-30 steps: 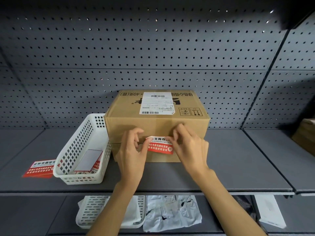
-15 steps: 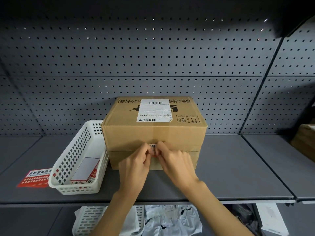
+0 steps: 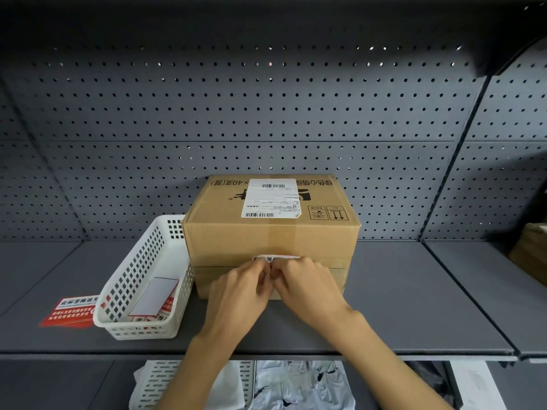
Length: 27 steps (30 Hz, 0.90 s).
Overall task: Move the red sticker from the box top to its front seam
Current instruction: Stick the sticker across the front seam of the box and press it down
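A brown cardboard box [image 3: 272, 235] stands on the grey shelf, with a white shipping label on its top. The red sticker [image 3: 276, 258] lies flat on the box's front face at the horizontal seam. Only its white upper strip shows above my fingers. My left hand [image 3: 241, 287] and my right hand [image 3: 306, 287] rest side by side on the sticker, fingertips touching at the middle and pressing it against the cardboard. The lower red part of the sticker is hidden under both hands.
A white perforated basket [image 3: 142, 279] with stickers inside stands tight against the box's left side. Another red sticker [image 3: 71, 312] lies on the shelf [image 3: 414, 291] left of the basket. A second brown box [image 3: 531, 255] sits at the far right. Below hang a white tray and crumpled plastic.
A second ago my hands held the sticker apart by its ends, its red face showing. They have since come together over it and now cover most of it on the seam.
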Each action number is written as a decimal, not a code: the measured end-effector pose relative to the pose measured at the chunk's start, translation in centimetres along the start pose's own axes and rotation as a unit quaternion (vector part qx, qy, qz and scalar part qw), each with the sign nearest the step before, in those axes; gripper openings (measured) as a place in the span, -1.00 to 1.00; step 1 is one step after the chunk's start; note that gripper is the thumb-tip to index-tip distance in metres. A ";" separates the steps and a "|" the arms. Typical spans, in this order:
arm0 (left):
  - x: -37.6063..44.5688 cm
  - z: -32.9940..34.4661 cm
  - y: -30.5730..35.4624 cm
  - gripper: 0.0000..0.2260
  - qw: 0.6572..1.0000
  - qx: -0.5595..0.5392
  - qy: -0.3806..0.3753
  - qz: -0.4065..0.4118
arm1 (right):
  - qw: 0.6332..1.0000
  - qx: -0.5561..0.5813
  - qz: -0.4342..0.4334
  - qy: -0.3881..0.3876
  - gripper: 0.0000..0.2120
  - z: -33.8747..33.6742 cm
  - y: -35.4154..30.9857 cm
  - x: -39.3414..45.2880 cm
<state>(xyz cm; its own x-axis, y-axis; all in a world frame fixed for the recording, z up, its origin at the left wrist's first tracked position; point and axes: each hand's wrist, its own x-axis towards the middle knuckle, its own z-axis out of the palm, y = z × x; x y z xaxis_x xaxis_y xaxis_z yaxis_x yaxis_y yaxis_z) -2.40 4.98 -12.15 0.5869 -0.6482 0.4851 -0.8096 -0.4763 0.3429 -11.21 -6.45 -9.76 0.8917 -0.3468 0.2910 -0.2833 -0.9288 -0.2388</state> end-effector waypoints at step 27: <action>0.9 -0.5 -1.0 -0.73 0.967 -0.168 -0.151 -0.116 | 0.975 0.139 0.037 -0.171 -0.71 -2.6 2.3 2.2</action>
<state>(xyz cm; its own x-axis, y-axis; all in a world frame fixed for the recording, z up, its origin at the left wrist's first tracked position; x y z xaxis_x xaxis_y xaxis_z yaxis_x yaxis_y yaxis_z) -1.07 5.12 -11.65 0.6881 -0.7150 0.1238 -0.5830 -0.4432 0.6809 -10.79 -9.66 -7.26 0.9512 -0.3044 -0.0515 -0.2880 -0.8148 -0.5031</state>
